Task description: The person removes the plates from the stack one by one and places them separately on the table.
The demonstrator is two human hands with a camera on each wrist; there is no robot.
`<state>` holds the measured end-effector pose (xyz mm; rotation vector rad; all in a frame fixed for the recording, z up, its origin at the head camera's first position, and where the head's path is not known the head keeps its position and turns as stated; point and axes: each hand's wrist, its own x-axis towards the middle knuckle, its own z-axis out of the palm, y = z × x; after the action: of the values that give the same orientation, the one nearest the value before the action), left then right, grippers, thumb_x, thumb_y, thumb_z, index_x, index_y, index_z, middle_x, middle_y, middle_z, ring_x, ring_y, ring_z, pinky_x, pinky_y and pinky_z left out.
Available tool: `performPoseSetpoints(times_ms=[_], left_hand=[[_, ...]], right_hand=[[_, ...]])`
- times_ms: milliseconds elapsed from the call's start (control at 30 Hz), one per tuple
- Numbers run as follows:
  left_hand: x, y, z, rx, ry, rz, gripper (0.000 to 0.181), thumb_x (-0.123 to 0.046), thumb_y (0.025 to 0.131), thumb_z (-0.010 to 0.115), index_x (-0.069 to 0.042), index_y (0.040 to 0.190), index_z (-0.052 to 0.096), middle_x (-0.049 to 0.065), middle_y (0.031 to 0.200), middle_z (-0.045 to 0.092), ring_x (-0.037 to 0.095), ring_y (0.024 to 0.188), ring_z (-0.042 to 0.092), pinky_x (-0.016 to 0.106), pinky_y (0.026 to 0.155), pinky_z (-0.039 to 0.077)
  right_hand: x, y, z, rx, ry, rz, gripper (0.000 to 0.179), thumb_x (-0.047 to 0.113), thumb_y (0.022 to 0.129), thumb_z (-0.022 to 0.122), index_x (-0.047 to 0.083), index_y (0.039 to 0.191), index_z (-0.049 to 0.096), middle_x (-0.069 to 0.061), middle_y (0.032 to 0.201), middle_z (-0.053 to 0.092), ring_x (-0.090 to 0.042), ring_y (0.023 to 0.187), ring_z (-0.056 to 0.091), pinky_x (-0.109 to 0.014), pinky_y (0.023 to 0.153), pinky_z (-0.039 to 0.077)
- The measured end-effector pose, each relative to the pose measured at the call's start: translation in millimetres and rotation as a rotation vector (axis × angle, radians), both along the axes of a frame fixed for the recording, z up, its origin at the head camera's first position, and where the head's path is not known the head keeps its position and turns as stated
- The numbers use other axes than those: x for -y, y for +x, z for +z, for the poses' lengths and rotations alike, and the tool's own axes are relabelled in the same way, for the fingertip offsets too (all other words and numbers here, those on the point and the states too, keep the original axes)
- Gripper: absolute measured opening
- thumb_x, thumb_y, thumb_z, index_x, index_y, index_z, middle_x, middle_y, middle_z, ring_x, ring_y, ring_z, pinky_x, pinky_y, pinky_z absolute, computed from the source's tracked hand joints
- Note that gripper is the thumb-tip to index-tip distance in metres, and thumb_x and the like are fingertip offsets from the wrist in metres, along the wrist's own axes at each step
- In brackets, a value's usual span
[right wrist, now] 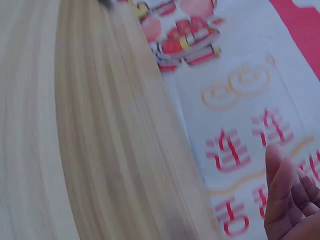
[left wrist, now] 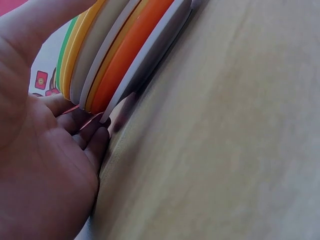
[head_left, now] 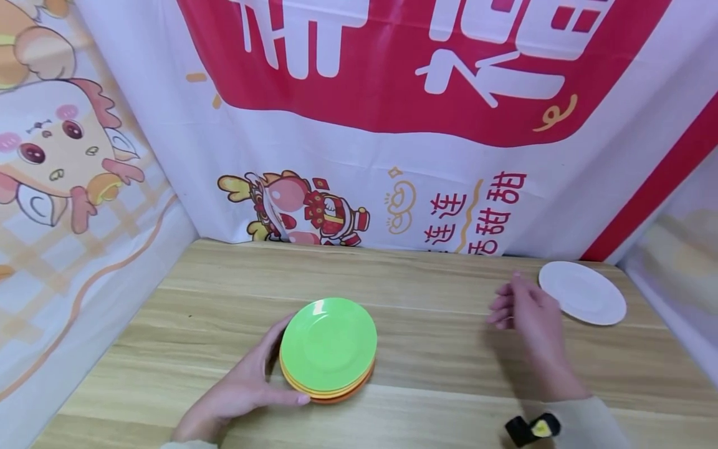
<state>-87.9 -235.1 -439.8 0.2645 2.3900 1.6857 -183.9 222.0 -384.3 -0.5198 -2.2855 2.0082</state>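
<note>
A: How does the stack sit on your feed?

B: I have the stack of plates point(head_left: 328, 352) at the lower centre of the head frame, its axis roughly upright. The green plate point(head_left: 328, 340) is on top and faces up toward my camera; the plates are round, so I read no long axis across them. My left wrist feed shows the layers edge-on at the upper left, with an orange plate point(left wrist: 131, 52) near the bottom and a greyish plate point(left wrist: 160, 52) lowest. I can't tell whether that one touches the table point(head_left: 426, 349).

A: And the hands?

B: The left hand point(head_left: 252, 383) pinches the stack from its left side, thumb at the near rim, fingertips at the lowest edge. The right hand point(head_left: 530, 312), right of centre, holds nothing; its fingers curl loosely. It's just beside a white plate point(head_left: 586, 294), contact unclear, whose outline slants from upper left to lower right.

A: What's around them?

B: I see pale wood grain underneath, a red-and-white cloth point(head_left: 381, 75) hanging across the top, and a cartoon-printed cloth point(head_left: 62, 143) at the upper left. A black strap point(head_left: 521, 430) crosses the pale right sleeve point(head_left: 594, 427) at the lower right.
</note>
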Motion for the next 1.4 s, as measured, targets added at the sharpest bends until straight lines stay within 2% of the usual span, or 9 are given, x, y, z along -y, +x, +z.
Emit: performPoseSetpoints(times_ms=[133,200,267,367,433,567,733,1167,1400], left_hand=[[0.1,0.8,0.1,-0.009,-0.027,0.001,0.129,-0.026,0.069,0.103,-0.035,0.17,0.023,0.0,0.178,0.028,0.031,0.165,0.019,0.034,0.132,0.017],[-0.2,0.8,0.6,-0.004,-0.036,0.003,0.129,-0.026,0.069,0.103,-0.036,0.17,0.023,-0.002,0.178,0.028,0.029,0.165,0.02,0.029,0.129,0.017],[-0.6,0.5,0.9,-0.001,-0.032,0.001,0.127,-0.026,0.07,0.103,-0.036,0.17,0.024,-0.001,0.178,0.028,0.03,0.165,0.02,0.034,0.131,0.017],[-1.0,0.0,1.6,0.007,-0.035,0.006,0.127,-0.027,0.07,0.103,-0.038,0.169,0.025,-0.002,0.178,0.028,0.03,0.166,0.019,0.058,0.13,0.011],[-0.7,-0.3,1.7,0.013,-0.033,0.01,0.126,-0.026,0.07,0.103,-0.038,0.169,0.025,-0.002,0.178,0.028,0.03,0.166,0.019,0.061,0.13,0.01],[0.6,-0.1,2.0,0.009,-0.04,0.013,0.124,-0.027,0.071,0.102,-0.038,0.169,0.026,-0.002,0.178,0.028,0.029,0.166,0.019,0.038,0.132,0.017],[2.0,0.1,2.1,-0.002,-0.025,0.008,0.123,-0.026,0.072,0.101,-0.038,0.169,0.027,-0.001,0.178,0.028,0.03,0.166,0.018,0.005,0.116,0.019],[2.8,-0.2,0.1,-0.005,-0.017,0.002,0.119,-0.024,0.074,0.1,-0.037,0.168,0.028,-0.001,0.177,0.031,0.031,0.164,0.02,0.003,0.113,0.019],[1.4,-0.2,4.6,0.01,-0.024,0.004,0.117,-0.024,0.074,0.1,-0.034,0.167,0.031,0.002,0.176,0.031,0.034,0.165,0.02,0.003,0.114,0.02]], right_hand=[[39.1,4.8,2.8,-0.037,0.058,0.095,0.057,0.055,0.113,0.046,0.001,0.113,0.065,0.006,0.075,0.072,-0.017,0.064,0.074,-0.029,0.056,0.06],[53.3,8.5,2.9,-0.038,0.062,0.134,0.058,0.057,0.112,0.048,0.001,0.114,0.065,0.004,0.078,0.072,-0.017,0.064,0.073,-0.029,0.057,0.059],[65.2,11.8,2.5,-0.034,0.06,0.165,0.059,0.058,0.11,0.05,0.001,0.114,0.066,0.0,0.081,0.073,-0.018,0.065,0.072,-0.03,0.057,0.059],[79.1,15.9,0.2,-0.009,0.073,0.225,0.061,0.061,0.108,0.052,0.003,0.115,0.067,-0.004,0.087,0.073,-0.019,0.068,0.071,-0.031,0.06,0.059],[88.4,17.7,-2.1,-0.001,0.067,0.266,0.058,0.059,0.109,0.054,0.003,0.115,0.067,-0.007,0.09,0.073,-0.021,0.069,0.071,-0.031,0.06,0.059],[107.4,19.9,-8.9,0.006,0.024,0.351,0.049,0.05,0.109,0.059,0.002,0.112,0.069,-0.012,0.091,0.074,-0.022,0.068,0.071,-0.03,0.058,0.059],[128.2,23.9,-15.7,0.006,-0.011,0.438,0.044,0.044,0.108,0.063,0.001,0.109,0.07,-0.013,0.087,0.074,-0.022,0.064,0.071,-0.028,0.056,0.057],[148.3,37.7,-23.5,-0.026,0.009,0.574,0.034,0.037,0.104,0.072,0.003,0.109,0.069,-0.01,0.084,0.073,-0.021,0.062,0.07,-0.029,0.053,0.058],[151.2,39.6,-28.6,-0.052,0.071,0.582,0.034,0.034,0.097,0.081,0.005,0.109,0.066,-0.008,0.081,0.069,-0.019,0.06,0.069,-0.031,0.052,0.059]])
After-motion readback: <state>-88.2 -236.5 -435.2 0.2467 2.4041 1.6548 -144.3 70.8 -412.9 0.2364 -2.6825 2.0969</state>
